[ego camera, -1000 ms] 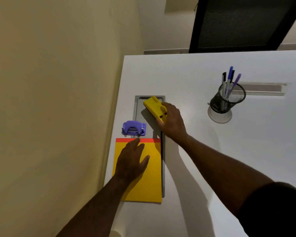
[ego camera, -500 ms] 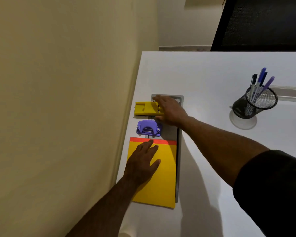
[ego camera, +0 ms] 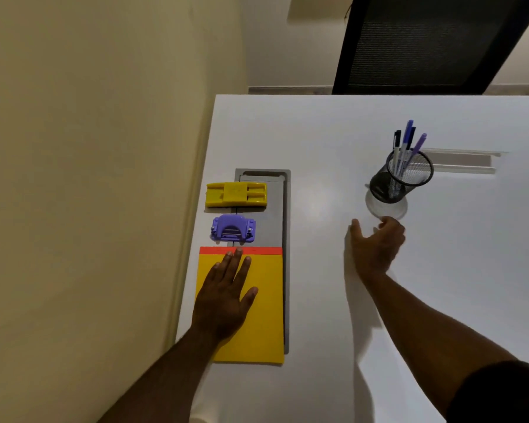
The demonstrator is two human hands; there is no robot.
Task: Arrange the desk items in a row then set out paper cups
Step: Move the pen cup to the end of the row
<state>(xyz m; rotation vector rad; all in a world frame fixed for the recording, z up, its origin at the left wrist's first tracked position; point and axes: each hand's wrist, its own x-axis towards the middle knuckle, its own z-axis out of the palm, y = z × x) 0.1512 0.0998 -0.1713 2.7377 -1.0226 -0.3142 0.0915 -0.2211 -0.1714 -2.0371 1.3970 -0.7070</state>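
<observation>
Along the desk's left edge lie a yellow stapler point(ego camera: 236, 194), a purple hole punch point(ego camera: 233, 228) and a yellow notepad with a red top strip point(ego camera: 263, 300), one behind the other. My left hand point(ego camera: 226, 297) rests flat on the notepad, fingers spread. My right hand point(ego camera: 376, 244) hovers open just in front of a black mesh pen holder point(ego camera: 400, 178) with several pens, a little short of touching it. No paper cups are clearly in view.
A grey cable tray cover point(ego camera: 280, 209) is set into the white desk point(ego camera: 318, 132) under the row. A slot point(ego camera: 461, 161) lies behind the pen holder. A cream wall stands at the left, and a black chair back point(ego camera: 425, 41) beyond the far edge.
My right hand let go of the yellow stapler, left lying crosswise behind the hole punch, and moved right toward the pen holder. My left hand stayed on the notepad.
</observation>
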